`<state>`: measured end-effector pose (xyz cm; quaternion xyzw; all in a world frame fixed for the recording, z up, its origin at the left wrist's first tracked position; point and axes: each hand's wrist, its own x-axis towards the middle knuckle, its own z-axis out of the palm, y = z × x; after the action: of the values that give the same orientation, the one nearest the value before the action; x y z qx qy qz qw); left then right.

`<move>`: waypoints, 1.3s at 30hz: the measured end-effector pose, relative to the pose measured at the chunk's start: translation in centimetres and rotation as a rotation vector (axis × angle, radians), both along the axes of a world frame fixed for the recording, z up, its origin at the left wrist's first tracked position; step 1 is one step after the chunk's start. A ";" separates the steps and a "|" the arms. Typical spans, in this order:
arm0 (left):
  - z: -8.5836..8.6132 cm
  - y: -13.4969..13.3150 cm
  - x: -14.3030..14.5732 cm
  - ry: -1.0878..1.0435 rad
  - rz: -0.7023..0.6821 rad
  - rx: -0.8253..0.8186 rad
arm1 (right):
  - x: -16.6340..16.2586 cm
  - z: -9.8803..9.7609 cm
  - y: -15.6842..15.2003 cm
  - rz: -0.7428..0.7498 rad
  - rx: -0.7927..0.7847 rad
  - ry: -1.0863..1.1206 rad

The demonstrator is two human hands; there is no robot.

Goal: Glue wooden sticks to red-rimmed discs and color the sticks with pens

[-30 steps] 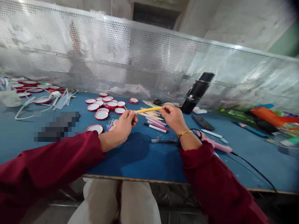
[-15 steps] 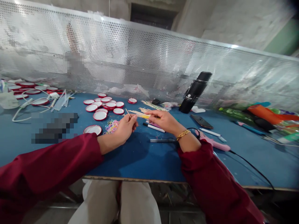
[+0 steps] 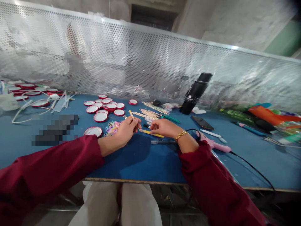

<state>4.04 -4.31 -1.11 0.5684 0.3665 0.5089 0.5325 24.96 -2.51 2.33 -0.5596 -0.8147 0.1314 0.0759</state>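
Note:
My left hand (image 3: 127, 130) is closed, pinching a thin wooden stick (image 3: 131, 115) that points up and has a yellowish tip. Just left of that hand lies a heap of small pastel rubber bands (image 3: 112, 128), partly covered by it. My right hand (image 3: 163, 127) hovers low over the table, fingers loosely bent and holding nothing that I can see. Directly beneath it a yellow marker (image 3: 152, 133) lies on the blue tabletop. Behind both hands a bundle of wooden sticks (image 3: 148, 113) is spread out, with a green pen (image 3: 171, 119) beside it.
White-lined red jar lids (image 3: 101, 117) are piled left of centre. A black bottle (image 3: 195, 94) stands at the back, near a phone (image 3: 202, 122). A pink glue gun (image 3: 217, 145) with a black cord lies right. A dark marker (image 3: 163, 142) rests near my right wrist. Perforated metal (image 3: 150, 59) closes the back.
The yellow marker has left my right hand and now lies on the table. My right hand has moved slightly down and apart from the left, which still grips the stick, now showing a yellowish tip.

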 end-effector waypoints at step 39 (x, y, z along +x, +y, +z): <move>-0.2 0.4 0.0 -0.013 0.069 0.055 | -1.6 0.5 -0.6 0.062 0.110 0.739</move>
<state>4.02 -3.91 -1.33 0.5663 0.3683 0.5406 0.5014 23.37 -3.15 2.79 -0.4445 -0.7549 0.2829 0.3906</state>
